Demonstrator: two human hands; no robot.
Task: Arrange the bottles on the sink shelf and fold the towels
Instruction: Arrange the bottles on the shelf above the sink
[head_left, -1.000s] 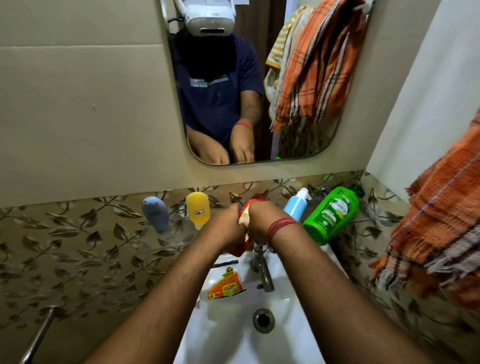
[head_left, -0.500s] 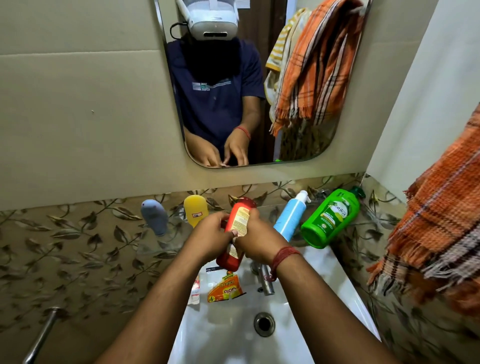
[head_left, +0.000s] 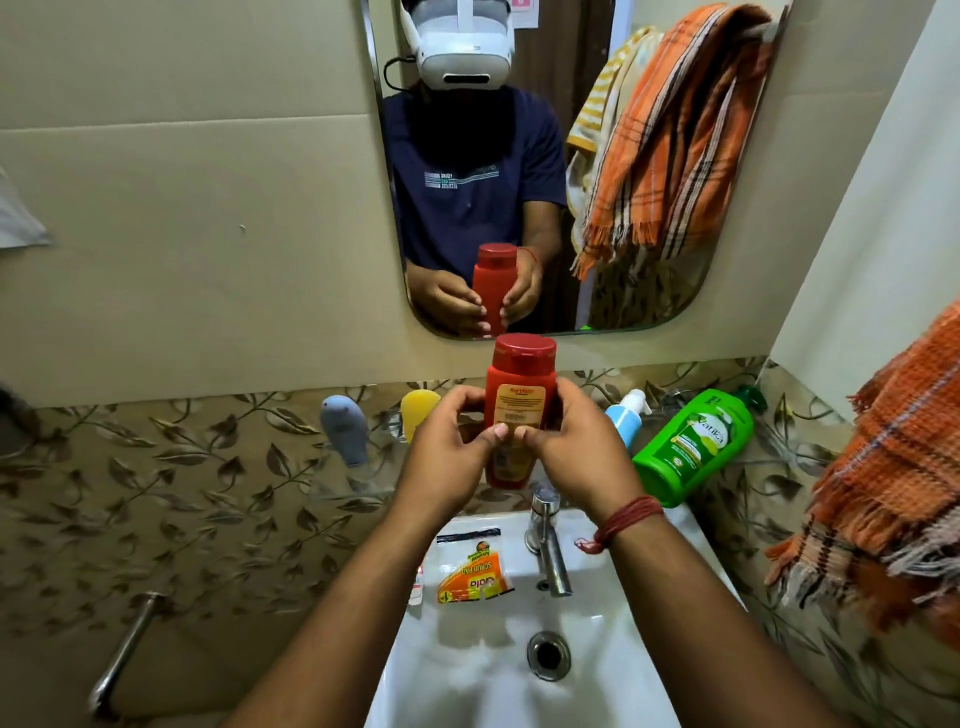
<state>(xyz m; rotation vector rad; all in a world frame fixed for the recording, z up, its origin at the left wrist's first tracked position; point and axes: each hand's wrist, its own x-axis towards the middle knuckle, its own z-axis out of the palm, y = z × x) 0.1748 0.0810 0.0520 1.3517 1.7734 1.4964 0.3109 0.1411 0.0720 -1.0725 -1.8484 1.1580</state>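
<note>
Red bottle (head_left: 519, 395) now upright, higher.

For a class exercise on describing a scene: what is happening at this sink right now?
A person holds an upright red plastic bottle with a red cap in both hands, left hand and right hand, above the white ceramic sink. On the glass shelf behind, a green bottle leans tilted beside a blue pump bottle; a yellow bottle and a grey one stand further left. An orange checked towel hangs unfolded.
</note>
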